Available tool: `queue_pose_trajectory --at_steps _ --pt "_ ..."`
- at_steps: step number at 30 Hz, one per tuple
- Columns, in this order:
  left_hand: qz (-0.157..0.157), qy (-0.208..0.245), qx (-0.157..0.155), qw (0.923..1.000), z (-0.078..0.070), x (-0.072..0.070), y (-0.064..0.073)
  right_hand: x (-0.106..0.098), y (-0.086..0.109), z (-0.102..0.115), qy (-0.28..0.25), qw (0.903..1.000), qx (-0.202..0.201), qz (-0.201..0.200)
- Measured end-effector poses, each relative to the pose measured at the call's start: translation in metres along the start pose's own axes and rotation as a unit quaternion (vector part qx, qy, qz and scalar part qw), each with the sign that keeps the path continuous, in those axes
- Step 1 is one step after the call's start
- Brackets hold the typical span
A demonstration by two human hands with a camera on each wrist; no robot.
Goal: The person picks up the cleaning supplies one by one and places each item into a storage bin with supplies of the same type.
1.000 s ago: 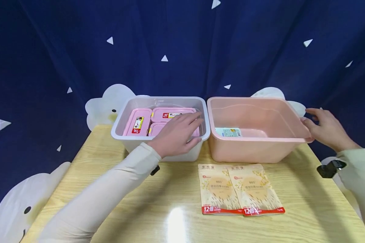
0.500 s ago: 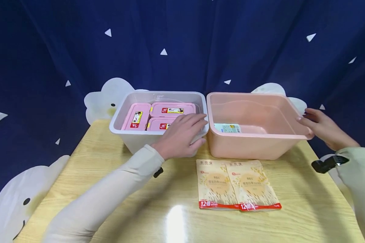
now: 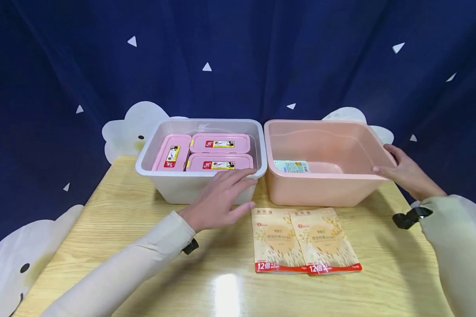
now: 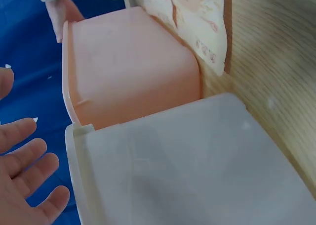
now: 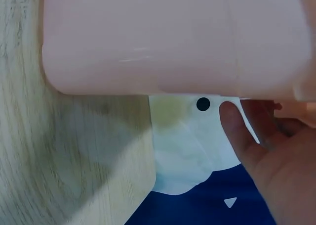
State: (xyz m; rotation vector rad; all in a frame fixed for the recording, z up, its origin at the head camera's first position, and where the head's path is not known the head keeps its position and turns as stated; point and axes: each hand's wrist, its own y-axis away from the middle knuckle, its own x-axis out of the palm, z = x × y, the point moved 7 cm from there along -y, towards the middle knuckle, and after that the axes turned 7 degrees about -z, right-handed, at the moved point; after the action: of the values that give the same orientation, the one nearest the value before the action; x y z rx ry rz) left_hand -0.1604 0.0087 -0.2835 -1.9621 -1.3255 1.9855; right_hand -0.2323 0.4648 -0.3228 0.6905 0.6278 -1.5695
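My left hand point(image 3: 219, 200) hovers in front of the white bin point(image 3: 201, 119), overlapping its front right corner in the head view. Its fingers are loosely spread and hold nothing; the left wrist view has them beside the bin's rim. At the right end of the pink bin point(image 3: 315, 191), my right hand point(image 3: 410, 174) grips the rim, thumb over the inner side and fingers outside. Inside the white bin lie pink lidded boxes: one upright in the view point(image 3: 172, 154), and two crosswise, the back box point(image 3: 239, 141) and the front box point(image 3: 196, 163).
A pale green packet point(image 3: 291, 166) lies in the pink bin's left part. Two cream pouches point(image 3: 277, 240) with red bottom bands overlap on the wooden table point(image 3: 135, 255) before it. Behind both bins, which stand side by side, hangs a dark blue curtain point(image 3: 230, 53).
My left hand has drawn back from over the white bin toward me, uncovering the front pink box. My right hand has moved a little left, its thumb now over the pink bin's rim.
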Motion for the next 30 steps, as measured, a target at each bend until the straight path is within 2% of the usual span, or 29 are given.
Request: queue_pose_trajectory --at_steps 3,6,10,14,18,21,26,30 --pt "-0.003 0.007 -0.006 1.0 0.0 0.004 -0.002 0.001 0.003 -0.004 -0.005 0.9999 -0.005 0.009" --pt "-0.018 0.007 0.001 0.9998 -0.002 0.005 -0.004 0.004 0.004 -0.005 -0.018 0.9996 -0.006 0.021" --pt "-0.055 0.022 0.028 0.9979 -0.009 0.002 -0.004 0.007 0.002 -0.004 -0.038 0.9987 -0.011 0.031" --pt "-0.074 0.053 0.065 0.9937 -0.019 0.002 -0.006 0.005 0.003 -0.006 -0.049 0.9986 -0.018 0.011" --pt "-0.071 0.071 0.092 0.9907 -0.027 0.004 -0.007 0.004 0.007 -0.008 -0.089 0.9957 -0.023 -0.013" --pt "-0.071 0.082 0.096 0.9895 -0.03 0.005 -0.006 0.005 0.009 -0.008 -0.105 0.9942 -0.021 -0.004" --pt "-0.06 0.078 0.083 0.9917 -0.031 0.014 -0.008 0.005 0.011 -0.008 -0.093 0.9948 -0.018 0.038" --pt "-0.018 0.072 0.055 0.9957 -0.031 0.032 -0.012 0.003 0.008 -0.008 -0.089 0.9945 -0.02 0.051"
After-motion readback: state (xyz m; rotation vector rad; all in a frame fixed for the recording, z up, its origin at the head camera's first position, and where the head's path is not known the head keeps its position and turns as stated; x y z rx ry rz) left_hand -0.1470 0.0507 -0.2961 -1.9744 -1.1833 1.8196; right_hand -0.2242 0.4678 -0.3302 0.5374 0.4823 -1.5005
